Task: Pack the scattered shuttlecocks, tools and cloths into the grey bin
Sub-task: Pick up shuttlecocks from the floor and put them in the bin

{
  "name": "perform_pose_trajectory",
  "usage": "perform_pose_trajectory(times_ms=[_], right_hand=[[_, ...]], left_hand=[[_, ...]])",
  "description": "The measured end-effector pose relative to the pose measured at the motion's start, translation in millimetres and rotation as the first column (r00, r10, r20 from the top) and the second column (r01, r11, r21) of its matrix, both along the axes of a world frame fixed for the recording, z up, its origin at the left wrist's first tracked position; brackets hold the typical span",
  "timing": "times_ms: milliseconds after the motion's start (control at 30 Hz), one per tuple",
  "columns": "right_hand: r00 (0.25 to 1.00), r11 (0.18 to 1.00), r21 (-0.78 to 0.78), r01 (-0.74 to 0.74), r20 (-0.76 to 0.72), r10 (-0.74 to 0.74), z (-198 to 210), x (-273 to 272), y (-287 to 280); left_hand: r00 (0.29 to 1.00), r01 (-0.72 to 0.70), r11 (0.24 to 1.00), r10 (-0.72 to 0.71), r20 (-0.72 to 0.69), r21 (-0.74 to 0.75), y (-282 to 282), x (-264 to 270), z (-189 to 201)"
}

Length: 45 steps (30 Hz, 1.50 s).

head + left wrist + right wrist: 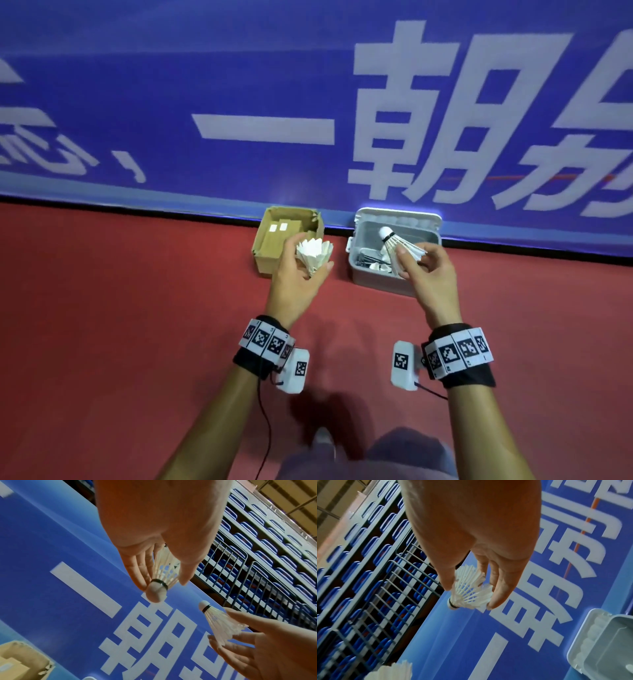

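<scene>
Shuttlecocks in both hands, one each. Right hand [432, 270] pinches a white shuttlecock [399, 247] by its feather skirt, thumb on one side and fingers on the other, cork tip with black band pointing up and away, held just above the open grey bin [358, 274]. Left hand [297, 274] holds a second shuttlecock [313, 253] with fingers and thumb curled round the feathers, skirt facing the head camera; left wrist view shows its cork [156, 593] poking out past the fingertips. This hand sits over the near right corner of a cardboard box [265, 246], which stands just left of the bin. Inside the bin: at least one more white shuttlecock [378, 266] and some dark metal items [364, 259], too small to identify. Bin lid is hinged back against a blue banner [239, 85] with large white characters. Bin and box both rest on red floor [120, 325] at the banner's foot. Marker-covered bands on both wrists.
</scene>
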State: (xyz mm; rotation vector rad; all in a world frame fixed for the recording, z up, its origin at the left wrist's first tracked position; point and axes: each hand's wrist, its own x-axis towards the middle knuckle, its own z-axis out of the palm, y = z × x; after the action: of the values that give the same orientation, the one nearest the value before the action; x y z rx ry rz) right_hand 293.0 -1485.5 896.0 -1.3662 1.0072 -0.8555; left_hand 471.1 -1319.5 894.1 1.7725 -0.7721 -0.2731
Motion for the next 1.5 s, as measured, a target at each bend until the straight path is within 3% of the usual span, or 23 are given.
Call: perform_pose_trajectory(times_ms=[133,333,600,800,967,1133,1333,1500], right_hand=[[0.995,0.995,0.023,0.097,-0.005,-0.097,-5.9,12.8,-64.5],[0.993,0.992,0.04,0.12,0.003,-0.12,-20.3,43.5,-188.0],[0.997,0.997,0.006,0.078,0.004,-0.078,-0.7,101.0,-379.2],[0.998,0.997,0.049,0.058,-0.023,-0.057,-22.5,151.0,-454.5],[0.991,0.993,0.107,0.059,-0.127,-0.045,-61.6,198.8,-511.0],[0.946,0.997,0.018,0.073,-0.319,-0.063,-91.0,231.5,-567.4],[0.878,0.988,0.078,0.135,-0.471,-0.083,-166.5,235.7,-601.6],[0.81,0.962,0.256,0.092,-0.581,0.078,-276.9,236.3,-618.6]], left_hand=[[0.994,0.106,0.993,-0.105,-0.016,0.061,-81.5,32.6,-12.7],[0.982,0.181,0.968,-0.186,0.013,0.177,-210.5,66.6,-25.0],[0.989,0.133,0.971,-0.143,0.035,0.2,-360.0,120.3,-13.6],[0.993,0.105,0.96,-0.115,0.022,0.26,-420.4,181.5,-27.4],[0.985,0.173,0.942,-0.161,-0.065,0.287,-474.6,235.8,-60.1],[0.948,0.317,0.889,-0.305,-0.089,0.332,-546.9,288.4,-94.1],[0.886,0.451,0.747,-0.442,-0.142,0.489,-630.2,332.8,-143.5],[0.857,0.489,0.58,-0.46,-0.233,0.651,-667.7,343.8,-247.3]])
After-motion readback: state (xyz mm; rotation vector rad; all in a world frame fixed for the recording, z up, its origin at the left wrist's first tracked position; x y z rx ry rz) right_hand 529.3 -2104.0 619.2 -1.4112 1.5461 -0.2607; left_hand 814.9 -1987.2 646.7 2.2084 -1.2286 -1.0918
